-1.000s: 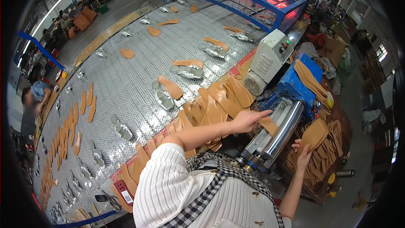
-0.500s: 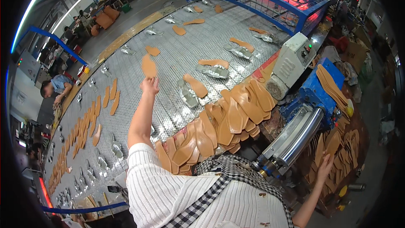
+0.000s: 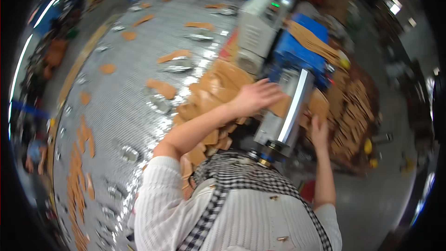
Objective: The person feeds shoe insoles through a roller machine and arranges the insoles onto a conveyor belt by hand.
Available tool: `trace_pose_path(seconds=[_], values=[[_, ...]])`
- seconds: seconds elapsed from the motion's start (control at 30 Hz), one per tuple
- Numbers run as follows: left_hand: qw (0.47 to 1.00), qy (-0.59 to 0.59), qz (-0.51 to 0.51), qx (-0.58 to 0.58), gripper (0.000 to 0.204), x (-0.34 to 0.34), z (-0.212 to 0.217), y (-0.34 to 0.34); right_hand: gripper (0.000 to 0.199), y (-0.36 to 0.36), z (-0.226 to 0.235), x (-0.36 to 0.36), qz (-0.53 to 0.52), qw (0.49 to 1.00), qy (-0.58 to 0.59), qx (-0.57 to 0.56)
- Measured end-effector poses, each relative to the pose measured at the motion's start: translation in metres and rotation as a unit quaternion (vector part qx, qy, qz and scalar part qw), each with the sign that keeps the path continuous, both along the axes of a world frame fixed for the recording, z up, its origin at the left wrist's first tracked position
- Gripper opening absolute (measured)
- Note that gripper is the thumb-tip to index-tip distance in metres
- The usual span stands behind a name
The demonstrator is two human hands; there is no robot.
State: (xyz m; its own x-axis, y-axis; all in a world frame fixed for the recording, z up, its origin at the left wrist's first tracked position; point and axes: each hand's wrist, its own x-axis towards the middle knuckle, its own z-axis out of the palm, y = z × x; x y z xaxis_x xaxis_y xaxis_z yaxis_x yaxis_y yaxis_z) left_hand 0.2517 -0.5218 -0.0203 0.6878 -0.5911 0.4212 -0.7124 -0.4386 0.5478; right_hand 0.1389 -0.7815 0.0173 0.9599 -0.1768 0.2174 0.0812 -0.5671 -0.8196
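Note:
My left hand (image 3: pixel 260 96) is stretched out flat, fingers apart, at the left side of a roller machine with a shiny metal roller (image 3: pixel 293 107). Just beyond its fingertips a tan shoe insole (image 3: pixel 280 107) lies at the machine's left side; whether they touch, I cannot tell. On the roller's other side my right hand (image 3: pixel 319 134) grips another tan insole (image 3: pixel 319 103) by its near end. Tan insoles in an overlapping pile (image 3: pixel 218 86) lie behind my left forearm. Motion blurs the picture somewhat.
A wide metal mesh conveyor (image 3: pixel 116 116) on the left carries scattered insoles and shiny metal pieces. A grey-white machine housing (image 3: pixel 257 32) and a blue housing (image 3: pixel 302 49) stand ahead. Many more insoles (image 3: pixel 355 116) lie to the right. Far left, a person (image 3: pixel 36 153) sits beyond the conveyor.
My left hand has left an insole on the conveyor and swung right to the roller machine. My right hand has lifted an insole up to the roller. The view has turned right.

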Motion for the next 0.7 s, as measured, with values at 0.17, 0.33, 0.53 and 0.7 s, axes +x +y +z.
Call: trace_pose_path(seconds=[0.17,0.33,0.53,0.7], values=[[0.951,0.270,-0.036,-0.147,0.064,-0.014,-0.022,0.023,0.041,-0.043,-0.028,-0.004,-0.003,0.979,-0.013,0.205],[0.844,0.525,-0.022,-0.104,0.063,-0.036,-0.028,0.081,0.048,-0.063,-0.028,-0.017,-0.063,0.966,0.007,0.250],[0.671,0.626,0.006,-0.397,0.070,-0.062,0.037,0.089,0.050,-0.057,-0.026,-0.013,-0.066,0.960,0.025,0.272],[0.678,0.606,-0.024,-0.415,0.075,-0.081,0.057,0.093,0.051,-0.049,-0.027,-0.009,-0.038,0.961,0.041,0.272]])
